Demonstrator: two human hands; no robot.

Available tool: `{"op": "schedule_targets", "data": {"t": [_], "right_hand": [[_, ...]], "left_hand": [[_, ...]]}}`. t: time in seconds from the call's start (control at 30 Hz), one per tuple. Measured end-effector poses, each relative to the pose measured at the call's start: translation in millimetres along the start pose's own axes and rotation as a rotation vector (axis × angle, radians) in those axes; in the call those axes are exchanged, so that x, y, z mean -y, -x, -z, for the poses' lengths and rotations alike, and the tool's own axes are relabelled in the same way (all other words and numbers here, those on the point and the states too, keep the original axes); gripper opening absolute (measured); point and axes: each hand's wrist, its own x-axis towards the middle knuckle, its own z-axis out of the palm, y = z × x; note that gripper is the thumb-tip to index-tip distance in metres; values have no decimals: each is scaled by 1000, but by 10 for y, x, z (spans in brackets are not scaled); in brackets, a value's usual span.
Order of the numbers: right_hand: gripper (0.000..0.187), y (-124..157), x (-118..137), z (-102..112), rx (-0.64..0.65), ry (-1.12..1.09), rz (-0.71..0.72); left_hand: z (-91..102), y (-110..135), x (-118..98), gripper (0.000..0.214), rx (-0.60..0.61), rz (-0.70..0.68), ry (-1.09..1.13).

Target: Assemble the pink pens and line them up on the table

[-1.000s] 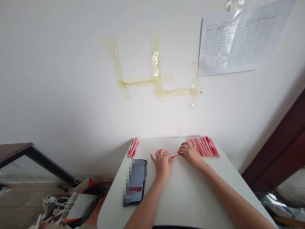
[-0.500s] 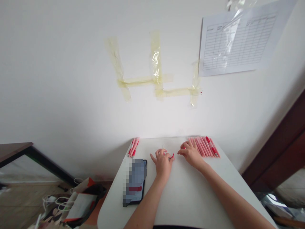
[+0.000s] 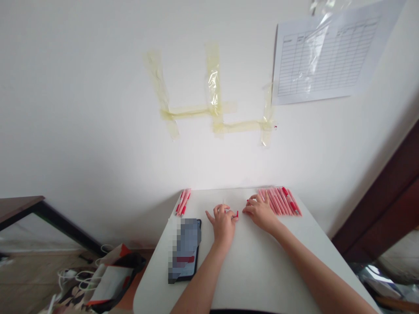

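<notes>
My left hand (image 3: pixel 224 223) rests on the white table (image 3: pixel 258 266) with its fingers curled, pinching a small red piece (image 3: pixel 237 214) at the fingertips. My right hand (image 3: pixel 261 211) lies just to the right, fingers bent, with a bit of red (image 3: pixel 248 201) showing at its fingertips. It sits beside a row of several pink and red pens (image 3: pixel 280 201) at the table's far right. A smaller group of pink pens (image 3: pixel 183 202) lies at the far left corner.
A dark tablet (image 3: pixel 185 250) lies on the table's left side. The white wall behind carries strips of yellowed tape (image 3: pixel 214 91) and a printed sheet (image 3: pixel 327 54). A dark table edge (image 3: pixel 39 209) and bags with cables (image 3: pixel 104 279) are at the lower left.
The thin red piece that spanned between both hands is now apart: the right hand has drawn back toward the pen row, and the left hand keeps a short red piece.
</notes>
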Motion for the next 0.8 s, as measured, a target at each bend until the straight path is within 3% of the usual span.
{"op": "schedule_targets", "data": {"t": [0.37, 0.8], "right_hand": [[23, 13, -3, 12, -17, -31, 9], [30, 2, -7, -17, -8, -41, 27]], "left_hand": [[-23, -12, -21, 5, -3, -9, 12], [22, -8, -12, 9, -1, 0, -12]]}}
